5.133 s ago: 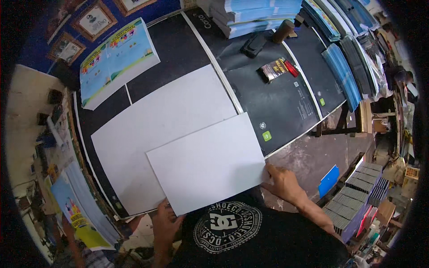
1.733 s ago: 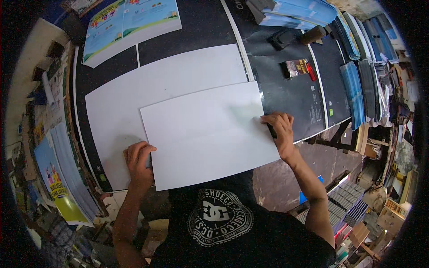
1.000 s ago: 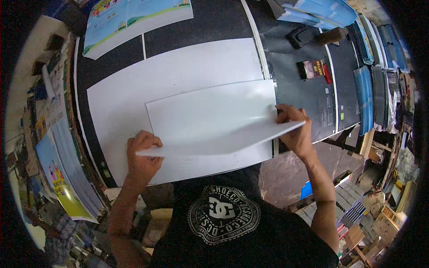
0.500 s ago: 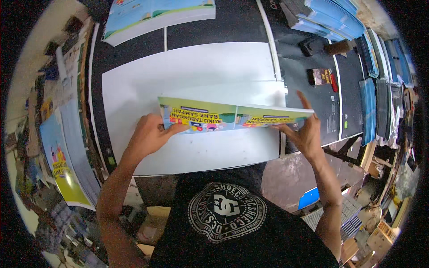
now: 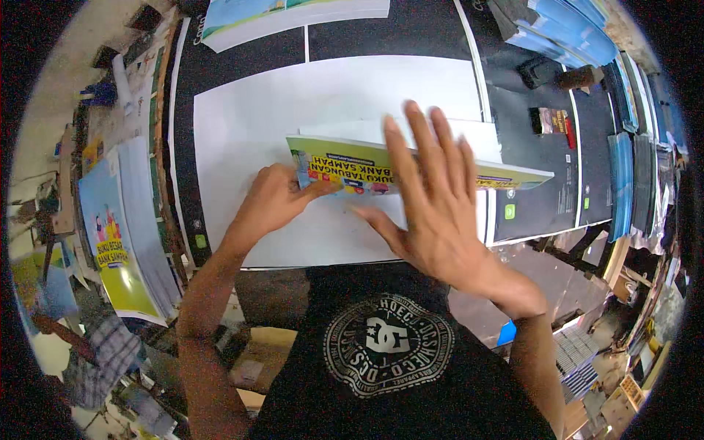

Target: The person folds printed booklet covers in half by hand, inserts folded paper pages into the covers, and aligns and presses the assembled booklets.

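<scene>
Head view: left fingers [image 5: 320, 190] pinch a green-and-blue printed paper sheaf [image 5: 367, 170]; spread right fingers [image 5: 427, 143] hide its middle; blue paper stacks [image 5: 561, 33] lie far right.

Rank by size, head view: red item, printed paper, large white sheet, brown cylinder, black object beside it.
1. Large white sheet
2. Printed paper
3. Brown cylinder, black object: too alike to rank
4. Red item

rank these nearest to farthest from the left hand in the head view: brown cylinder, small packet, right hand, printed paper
From the left hand:
1. Printed paper: pinched at its left end.
2. Right hand: just to the right, fingers spread.
3. Small packet: right side, on the black surface.
4. Brown cylinder: farther right, beyond the packet.
</scene>
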